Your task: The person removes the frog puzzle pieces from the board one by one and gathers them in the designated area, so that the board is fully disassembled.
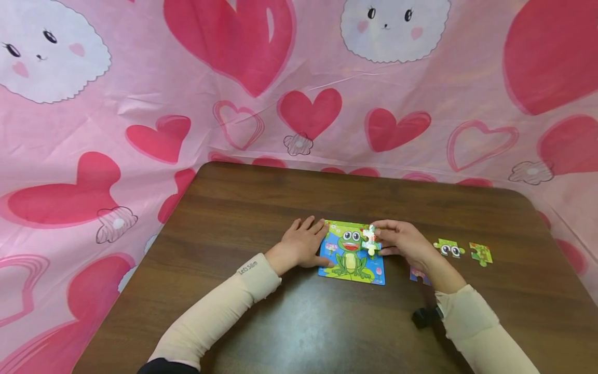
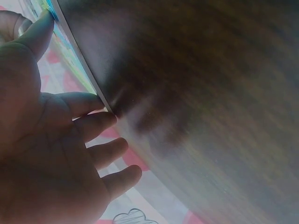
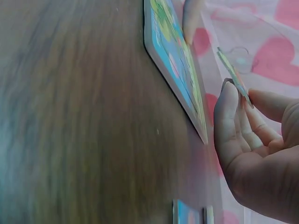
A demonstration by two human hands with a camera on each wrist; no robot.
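Observation:
A square frog puzzle board (image 1: 349, 259) lies flat on the brown table. Beside its left edge, my left hand (image 1: 303, 244) rests with fingers extended, thumb and index at the board; in the left wrist view the fingers (image 2: 96, 123) look straight and apart. Over the board's upper right part, my right hand (image 1: 405, 243) pinches a jigsaw piece (image 1: 371, 240) between thumb and fingers. The right wrist view shows that piece (image 3: 233, 77) tilted and raised above the board, seen nearly edge-on. Part of the picture beneath it is hidden.
To the right lie a green piece with frog eyes (image 1: 449, 250) and a green-and-red corner piece (image 1: 482, 253). A purple-blue piece (image 1: 418, 275) is partly covered by my right wrist. A pink heart-patterned cloth (image 1: 261, 130) hangs behind the table (image 1: 261, 197).

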